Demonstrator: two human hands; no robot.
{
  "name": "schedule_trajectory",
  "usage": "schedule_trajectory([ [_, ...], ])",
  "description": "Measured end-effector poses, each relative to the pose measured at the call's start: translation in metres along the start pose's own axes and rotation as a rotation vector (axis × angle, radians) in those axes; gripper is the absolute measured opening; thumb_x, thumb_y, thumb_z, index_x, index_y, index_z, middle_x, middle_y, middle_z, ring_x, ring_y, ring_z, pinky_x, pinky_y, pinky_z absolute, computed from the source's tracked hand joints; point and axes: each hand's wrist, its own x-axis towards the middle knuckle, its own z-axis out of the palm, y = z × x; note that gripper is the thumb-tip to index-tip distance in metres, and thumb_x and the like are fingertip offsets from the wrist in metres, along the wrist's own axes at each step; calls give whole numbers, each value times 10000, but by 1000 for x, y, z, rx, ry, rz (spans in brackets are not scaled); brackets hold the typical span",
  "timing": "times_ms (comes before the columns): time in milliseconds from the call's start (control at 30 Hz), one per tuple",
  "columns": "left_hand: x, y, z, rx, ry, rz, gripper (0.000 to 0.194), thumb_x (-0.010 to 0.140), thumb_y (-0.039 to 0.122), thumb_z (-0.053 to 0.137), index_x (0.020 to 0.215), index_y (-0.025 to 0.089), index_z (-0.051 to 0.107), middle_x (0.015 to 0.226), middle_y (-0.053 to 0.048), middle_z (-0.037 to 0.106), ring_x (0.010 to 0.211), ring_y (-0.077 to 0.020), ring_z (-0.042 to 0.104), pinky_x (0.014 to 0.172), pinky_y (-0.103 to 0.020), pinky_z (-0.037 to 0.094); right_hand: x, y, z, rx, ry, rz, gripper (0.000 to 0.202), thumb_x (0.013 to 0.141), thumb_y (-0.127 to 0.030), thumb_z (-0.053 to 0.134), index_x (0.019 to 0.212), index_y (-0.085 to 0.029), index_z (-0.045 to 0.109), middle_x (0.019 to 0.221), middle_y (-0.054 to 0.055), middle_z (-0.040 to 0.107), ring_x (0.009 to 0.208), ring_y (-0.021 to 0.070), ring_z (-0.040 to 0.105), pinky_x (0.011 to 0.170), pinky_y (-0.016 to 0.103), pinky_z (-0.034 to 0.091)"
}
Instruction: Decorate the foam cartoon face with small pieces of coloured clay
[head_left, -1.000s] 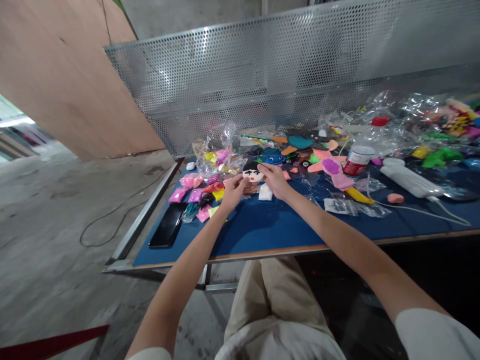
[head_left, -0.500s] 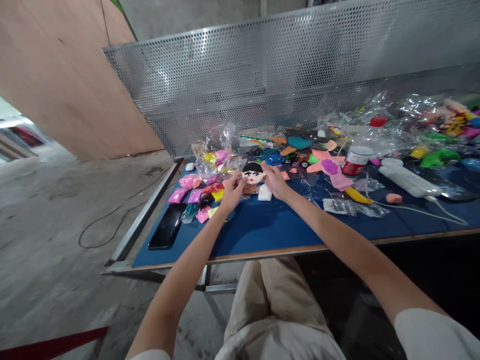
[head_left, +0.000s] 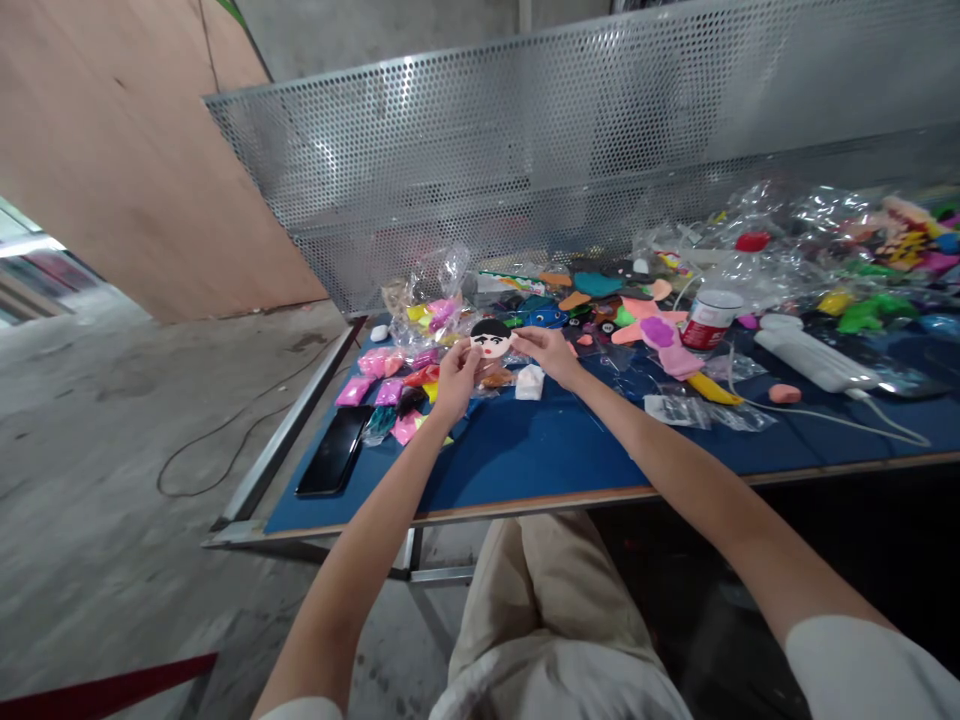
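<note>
Main risk, as I judged it, was the modelling-clay face disc (head_left: 491,342) (white, w/ black hair, brows & red lips): if soft, too hard a pinch at either edge could've dented or bent it, & hands pulling unevenly could've stretched it out of round. L thumb, sitting nr the painted-looking features, might've smudged them if it slid. A slack grip could've dropped it onto the clutter below, e.g. the white packet (head_left: 529,382) or the pink clay packet (head_left: 354,390). Disc was held up over the blue tabletop (head_left: 517,465), between both hands, tilted so its front faced the wearer. Pose: both arms reached fwd & converged, forearms angled in from the lower corners. L hand (head_left: 457,382) was at the disc's lower-L edge, thumb on the front, fingers mostly hidden, prob. behind; narrow pinch on the disc. R hand (head_left: 553,354) came in from the R, back of hand up, fingertips closed narrowly on the R edge; how firmly, couldn't tell. Black phone (head_left: 335,452) lay nr the table's L end, well apart from both hands.
</note>
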Motion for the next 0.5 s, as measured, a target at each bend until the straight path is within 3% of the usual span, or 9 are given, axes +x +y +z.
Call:
schedule_trajectory([
  [133,-1,3,2,-23,19,-67,293,843,372,854,1017,194,700,903,-29,770,997,-245,796,980,-429,636,0,5,4,25,16,24,480,672,-644,872,883,-223,779,895,63,803,864,256,754,854,432,630],
  [300,0,6,3,-78,51,-112,241,920,374,782,1055,183,725,987,-67,798,924,-224,805,936,-425,657,1,7,4,26,55,58,443,674,-619,866,857,-226,772,868,60,797,806,236,736,811,408,624],
  [500,-1,6,2,-44,24,-96,194,880,300,819,1006,178,736,888,-26,786,836,-162,782,962,-410,653,-1,0,5,55,72,74,463,623,-604,905,869,-234,776,869,42,803,801,229,731,806,391,615],
])
